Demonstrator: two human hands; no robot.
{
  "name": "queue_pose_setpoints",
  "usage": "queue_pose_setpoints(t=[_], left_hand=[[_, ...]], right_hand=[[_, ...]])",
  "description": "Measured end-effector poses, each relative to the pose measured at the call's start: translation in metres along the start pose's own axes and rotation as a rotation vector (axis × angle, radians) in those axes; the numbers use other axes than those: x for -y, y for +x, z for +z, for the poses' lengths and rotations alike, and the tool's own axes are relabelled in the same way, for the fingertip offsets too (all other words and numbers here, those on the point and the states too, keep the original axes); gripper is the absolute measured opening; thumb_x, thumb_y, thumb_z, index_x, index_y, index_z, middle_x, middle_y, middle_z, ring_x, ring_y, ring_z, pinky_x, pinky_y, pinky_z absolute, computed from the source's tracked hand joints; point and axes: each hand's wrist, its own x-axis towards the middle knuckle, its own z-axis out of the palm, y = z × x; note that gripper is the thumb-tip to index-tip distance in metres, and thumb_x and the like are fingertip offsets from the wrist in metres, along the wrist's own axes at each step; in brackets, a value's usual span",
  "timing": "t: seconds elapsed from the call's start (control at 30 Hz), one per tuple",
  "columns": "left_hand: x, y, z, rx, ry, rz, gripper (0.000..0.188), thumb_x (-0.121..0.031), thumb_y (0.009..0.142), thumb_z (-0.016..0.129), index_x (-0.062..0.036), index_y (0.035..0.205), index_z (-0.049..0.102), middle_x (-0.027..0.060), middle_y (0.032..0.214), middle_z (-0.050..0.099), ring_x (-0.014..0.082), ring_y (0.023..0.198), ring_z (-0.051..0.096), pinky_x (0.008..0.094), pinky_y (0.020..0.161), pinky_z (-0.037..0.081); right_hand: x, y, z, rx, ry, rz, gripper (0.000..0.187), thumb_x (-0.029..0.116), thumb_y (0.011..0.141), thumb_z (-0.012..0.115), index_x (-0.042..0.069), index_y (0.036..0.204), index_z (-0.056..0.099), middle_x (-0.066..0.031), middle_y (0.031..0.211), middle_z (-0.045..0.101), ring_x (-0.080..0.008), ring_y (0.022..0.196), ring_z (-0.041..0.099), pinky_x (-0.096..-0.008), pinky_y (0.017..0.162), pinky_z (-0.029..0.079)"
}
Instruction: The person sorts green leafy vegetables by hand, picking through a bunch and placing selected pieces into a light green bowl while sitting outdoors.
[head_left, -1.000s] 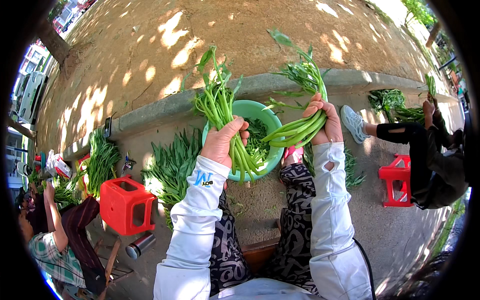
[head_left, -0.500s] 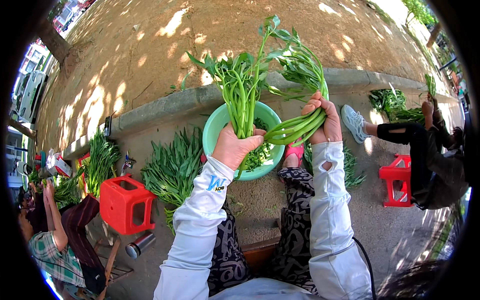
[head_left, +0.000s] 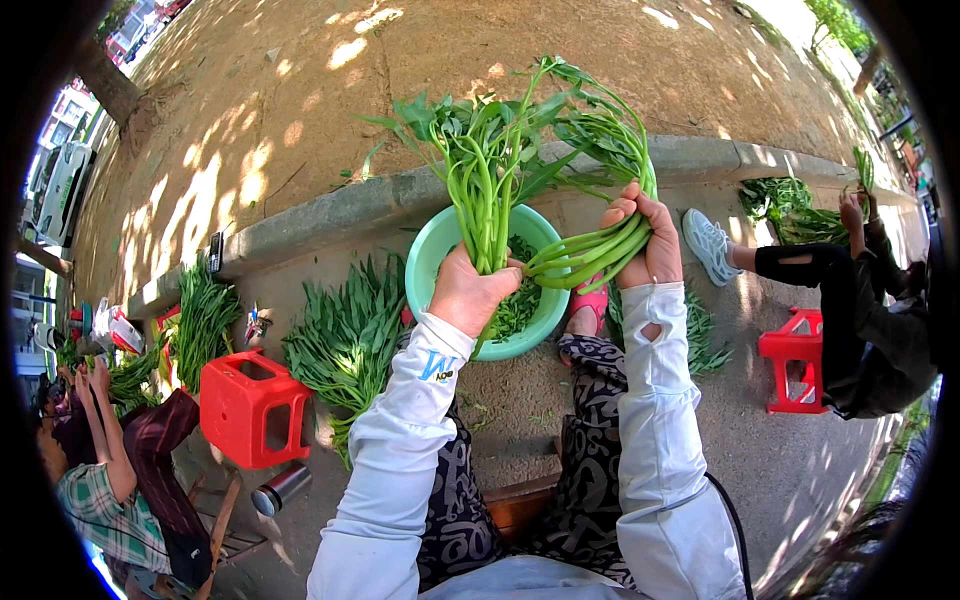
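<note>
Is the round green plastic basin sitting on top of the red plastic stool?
No, the round green plastic basin rests on the ground below the hands, while the red plastic stool stands apart to its left.

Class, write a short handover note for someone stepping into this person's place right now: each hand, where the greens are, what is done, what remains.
Left hand: grip shut on an upright bunch of green stems above the green basin.
Right hand: shut on a second bunch, stems pointing left.
Done: plucked leaves lie in the basin.
Left: both held bunches, plus the pile of greens on the ground beside the red stool.
</note>
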Motion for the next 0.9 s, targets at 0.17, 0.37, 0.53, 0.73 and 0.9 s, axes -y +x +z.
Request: queue_pose_setpoints(t=[0.17,0.37,0.53,0.73,0.9], left_hand=[[0.001,0.003,-0.003,-0.029,-0.174,-0.072,0.025,-0.001,0.073,0.062,-0.0006,0.095,0.051,0.0087,0.082,0.059,0.0155,0.066,0.057,0.0281,0.058,0.047],[-0.003,0.001,-0.001,-0.142,-0.360,-0.158,0.026,0.000,0.074,0.062,-0.0015,0.097,0.050,0.0121,0.083,0.059,0.0172,0.066,0.056,0.0296,0.058,0.048],[-0.002,0.003,-0.005,-0.176,-0.474,-0.191,0.025,-0.001,0.074,0.062,-0.0029,0.095,0.050,0.0109,0.082,0.058,0.0179,0.066,0.056,0.0315,0.059,0.049],[0.002,0.005,-0.007,-0.224,-0.575,-0.223,0.022,0.000,0.075,0.060,-0.0042,0.094,0.049,0.0102,0.082,0.058,0.0185,0.066,0.056,0.0329,0.059,0.050],[0.004,0.006,-0.006,-0.258,-0.656,-0.236,0.020,-0.001,0.077,0.058,-0.0046,0.094,0.048,0.0109,0.085,0.057,0.0186,0.065,0.056,0.0337,0.058,0.051]], right_hand=[[-0.003,0.000,0.000,0.022,0.006,0.009,0.016,0.005,0.085,0.050,0.003,0.101,0.049,-0.0055,0.083,0.057,-0.0156,0.071,0.053,-0.0314,0.064,0.050],[-0.006,-0.002,0.005,0.040,0.009,0.027,0.016,0.005,0.085,0.049,0.004,0.101,0.049,-0.0054,0.083,0.057,-0.0163,0.071,0.053,-0.0326,0.066,0.049],[-0.011,-0.002,0.005,0.058,-0.021,0.022,0.017,0.005,0.085,0.050,0.004,0.102,0.048,-0.0057,0.083,0.057,-0.0164,0.071,0.053,-0.0328,0.067,0.049],[-0.016,-0.003,0.008,0.049,-0.030,0.033,0.017,0.005,0.085,0.050,0.005,0.101,0.049,-0.0048,0.081,0.057,-0.0165,0.070,0.054,-0.0331,0.067,0.050],[-0.020,-0.004,0.010,0.050,-0.061,0.048,0.016,0.005,0.085,0.050,0.006,0.101,0.049,-0.0044,0.081,0.057,-0.0163,0.071,0.054,-0.0329,0.067,0.050]])
